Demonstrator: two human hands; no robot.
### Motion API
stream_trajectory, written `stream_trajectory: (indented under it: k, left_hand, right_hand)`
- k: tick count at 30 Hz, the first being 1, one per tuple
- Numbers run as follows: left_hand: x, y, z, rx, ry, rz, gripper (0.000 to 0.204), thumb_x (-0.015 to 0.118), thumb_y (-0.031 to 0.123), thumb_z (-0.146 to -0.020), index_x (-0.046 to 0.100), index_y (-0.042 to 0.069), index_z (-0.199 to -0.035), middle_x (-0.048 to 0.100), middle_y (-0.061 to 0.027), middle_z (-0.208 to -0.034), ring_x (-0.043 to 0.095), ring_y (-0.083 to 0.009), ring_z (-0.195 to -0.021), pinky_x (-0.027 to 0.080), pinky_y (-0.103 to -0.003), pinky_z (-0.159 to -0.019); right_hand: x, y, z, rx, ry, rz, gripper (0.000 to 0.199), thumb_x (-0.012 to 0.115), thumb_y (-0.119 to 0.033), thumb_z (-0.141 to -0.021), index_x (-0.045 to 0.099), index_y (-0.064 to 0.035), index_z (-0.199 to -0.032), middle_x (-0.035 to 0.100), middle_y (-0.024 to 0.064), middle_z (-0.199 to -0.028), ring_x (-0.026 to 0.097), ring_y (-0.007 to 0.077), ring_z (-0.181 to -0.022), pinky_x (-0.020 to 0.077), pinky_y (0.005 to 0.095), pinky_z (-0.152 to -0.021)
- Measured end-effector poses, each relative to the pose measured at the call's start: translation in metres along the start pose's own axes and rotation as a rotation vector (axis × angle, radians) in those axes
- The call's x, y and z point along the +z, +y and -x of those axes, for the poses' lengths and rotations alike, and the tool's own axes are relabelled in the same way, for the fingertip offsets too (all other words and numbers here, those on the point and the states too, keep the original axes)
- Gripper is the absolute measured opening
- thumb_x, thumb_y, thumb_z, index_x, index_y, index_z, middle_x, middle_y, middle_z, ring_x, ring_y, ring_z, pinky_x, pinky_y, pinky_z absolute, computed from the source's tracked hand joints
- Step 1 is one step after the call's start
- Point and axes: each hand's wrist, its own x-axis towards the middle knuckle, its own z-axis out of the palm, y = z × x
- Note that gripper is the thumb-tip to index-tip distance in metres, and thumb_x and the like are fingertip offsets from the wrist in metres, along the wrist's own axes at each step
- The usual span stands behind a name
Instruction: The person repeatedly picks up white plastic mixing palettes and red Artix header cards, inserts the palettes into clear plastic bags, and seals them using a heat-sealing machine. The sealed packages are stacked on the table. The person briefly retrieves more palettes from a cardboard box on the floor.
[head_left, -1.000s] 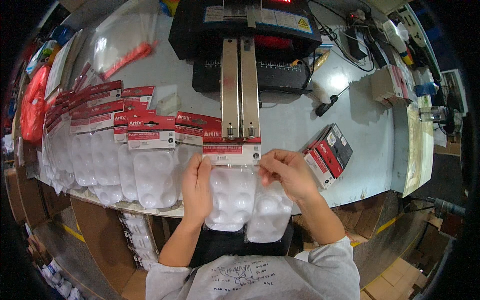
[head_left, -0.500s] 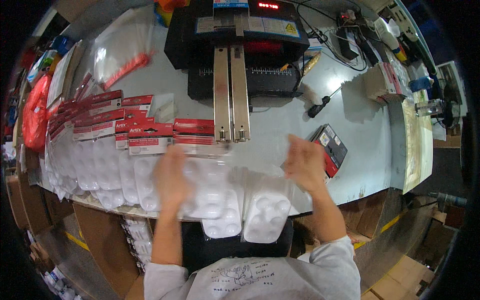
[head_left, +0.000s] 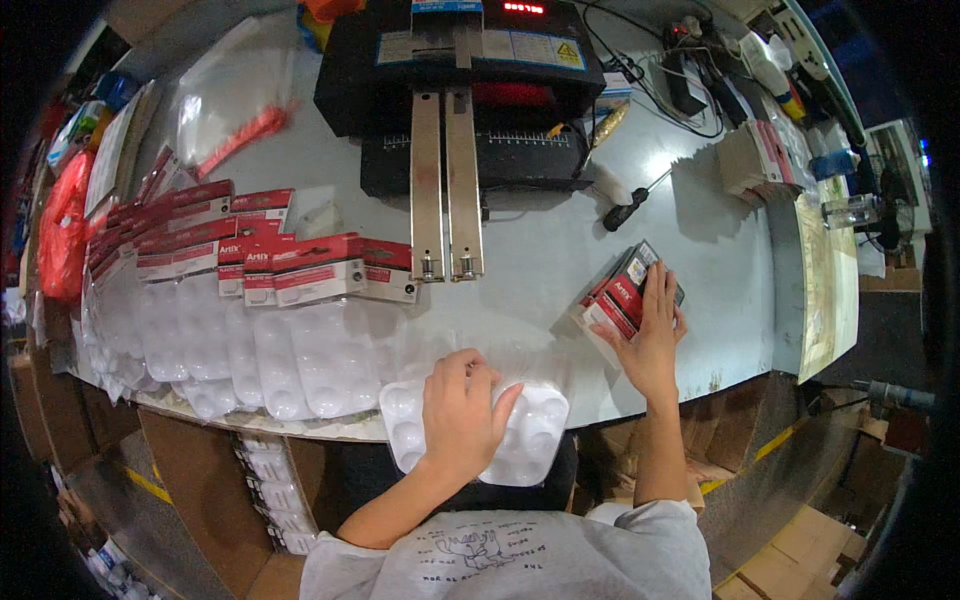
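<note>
White plastic paint palettes (head_left: 535,430) with round wells lie at the table's front edge, partly sticking out over it. My left hand (head_left: 462,415) is over them, fingers loosely bent and thumb apart. No held thing shows in it, and its palm side is hidden. To the right, my right hand (head_left: 650,330) grips a small stack of red, black and white header cards (head_left: 622,295). The thumb presses at the near left edge and the fingers reach along the far right side. The stack's near edge is slightly blurred.
Bagged palettes with red headers (head_left: 320,270) overlap along the left. A black sealing machine (head_left: 350,95) with two metal bars (head_left: 426,190) stands at the far middle. A screwdriver (head_left: 625,212) and another card stack (head_left: 755,165) lie at right; clear bags (head_left: 235,90) lie far left.
My left hand has moved right, from the left pile onto the palettes at the front edge. My right hand has come down onto the card stack. The nearest red header on the pile has turned.
</note>
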Motion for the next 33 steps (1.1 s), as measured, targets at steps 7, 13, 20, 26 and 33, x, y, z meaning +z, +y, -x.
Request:
stream_trajectory:
  k: [7, 13, 20, 26, 33]
  left_hand:
    - [-0.026, -0.001, -0.015, -0.05, 0.113, 0.368, 0.016, 0.072, 0.003, -0.07, 0.058, 0.002, -0.077, 0.063, -0.012, -0.098, 0.058, -0.0268, -0.082, 0.047, -0.032, -0.071]
    - [-0.031, 0.001, -0.008, 0.034, 0.218, 0.332, 0.014, 0.065, 0.005, -0.081, 0.053, 0.002, -0.087, 0.066, -0.0137, -0.094, 0.062, -0.0206, -0.08, 0.047, -0.029, -0.073]
    - [-0.055, 0.009, -0.003, -0.319, -0.011, 1.102, 0.012, 0.047, 0.009, -0.095, 0.046, -0.002, -0.1, 0.067, -0.0152, -0.092, 0.062, -0.0136, -0.083, 0.047, -0.022, -0.075]
    - [-0.069, 0.002, -0.003, -0.281, -0.006, 0.816, 0.015, 0.053, 0.01, -0.092, 0.058, -0.004, -0.093, 0.068, -0.0097, -0.084, 0.061, -0.0083, -0.075, 0.047, -0.021, -0.067]
    - [-0.072, -0.002, -0.006, -0.329, -0.028, 0.675, 0.012, 0.057, 0.011, -0.09, 0.063, 0.0, -0.087, 0.06, -0.0029, -0.062, 0.047, -0.005, -0.054, 0.039, -0.021, -0.052]
  right_hand:
    - [0.0, 0.02, -0.024, -0.017, 0.021, -0.088, 0.113, 0.078, -0.057, -0.052, 0.029, -0.0083, -0.141, 0.029, 0.0101, -0.147, 0.025, 0.0233, -0.136, 0.0191, 0.0438, -0.1]
    - [-0.014, 0.02, -0.04, 0.068, 0.092, -0.204, 0.076, 0.078, -0.049, -0.059, 0.056, -0.0123, -0.123, 0.057, 0.0057, -0.125, 0.047, 0.0197, -0.122, 0.0234, 0.0372, -0.099]
    - [-0.077, -0.061, -0.005, -0.093, -0.167, -0.799, 0.043, 0.079, -0.027, -0.068, 0.066, -0.0042, -0.102, 0.068, 0.0091, -0.078, 0.061, 0.0101, -0.07, 0.048, 0.0248, -0.068]
    - [-0.074, -0.121, -0.002, -0.329, -0.479, -0.679, 0.035, 0.08, -0.025, -0.068, 0.065, 0.0015, -0.086, 0.058, 0.0048, -0.062, 0.047, 0.0057, -0.054, 0.0397, 0.0215, -0.05]
    - [-0.064, -0.125, -0.008, -0.443, -0.532, -0.66, 0.031, 0.079, -0.025, -0.07, 0.065, 0.0005, -0.081, 0.056, 0.0046, -0.057, 0.043, 0.0065, -0.051, 0.0377, 0.0228, -0.047]
